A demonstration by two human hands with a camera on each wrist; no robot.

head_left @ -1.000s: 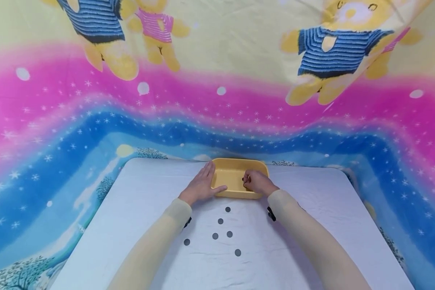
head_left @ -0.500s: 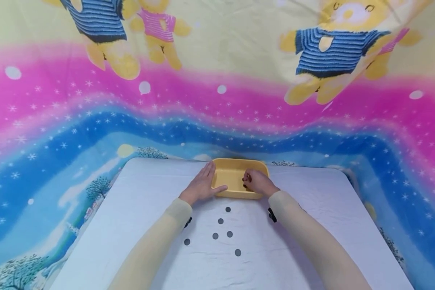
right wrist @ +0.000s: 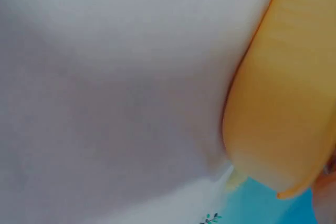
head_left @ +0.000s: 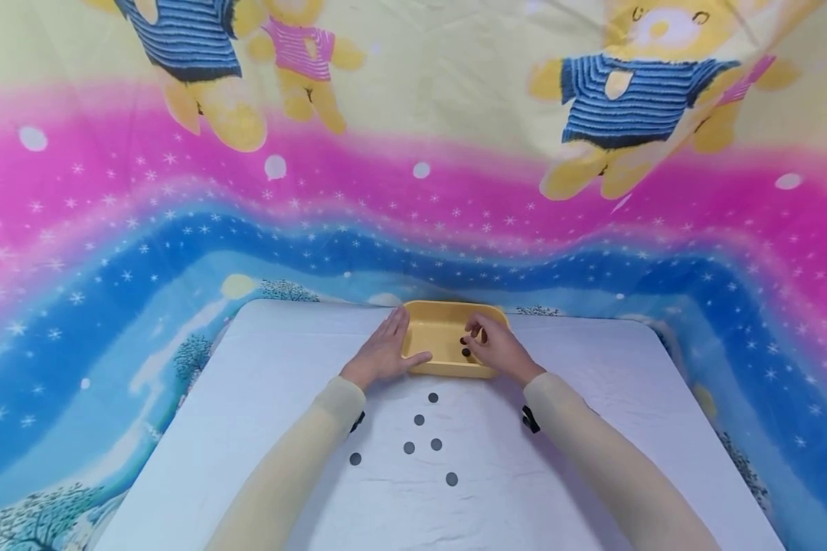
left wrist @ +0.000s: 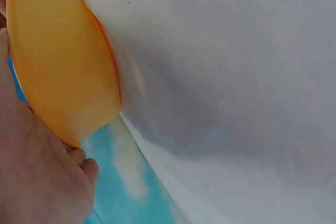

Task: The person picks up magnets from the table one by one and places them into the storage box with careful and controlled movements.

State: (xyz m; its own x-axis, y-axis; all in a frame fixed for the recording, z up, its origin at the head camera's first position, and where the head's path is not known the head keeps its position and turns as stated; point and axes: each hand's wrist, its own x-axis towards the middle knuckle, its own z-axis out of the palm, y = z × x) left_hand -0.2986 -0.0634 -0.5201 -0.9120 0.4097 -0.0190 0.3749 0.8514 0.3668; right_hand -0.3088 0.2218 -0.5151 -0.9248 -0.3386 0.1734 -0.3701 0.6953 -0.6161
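A yellow rectangular box (head_left: 434,370) stands at the back edge of the table. My left hand (head_left: 382,350) rests on its left end, fingers straight along the side and thumb over the front rim. In the left wrist view, fingertips touch the yellow wall (left wrist: 63,66). Over the box's right part is my right hand (head_left: 499,348), its thumb and fingers parted. Beside its fingertips two small black discs, one nearer the front (head_left: 465,353), show inside the box. The right wrist view shows mostly the box's outer wall (right wrist: 278,98), with a bit of hand at the edge.
Several dark grey round discs lie scattered on the white tabletop (head_left: 282,367) in front of the box, the nearest disc (head_left: 452,479) toward the person. A printed cloth (head_left: 413,207) with bears and snowflakes hangs behind and around the table.
My right hand has shifted slightly right and its fingers have parted from the black discs, which now show more fully in the box. My left hand has stayed put.
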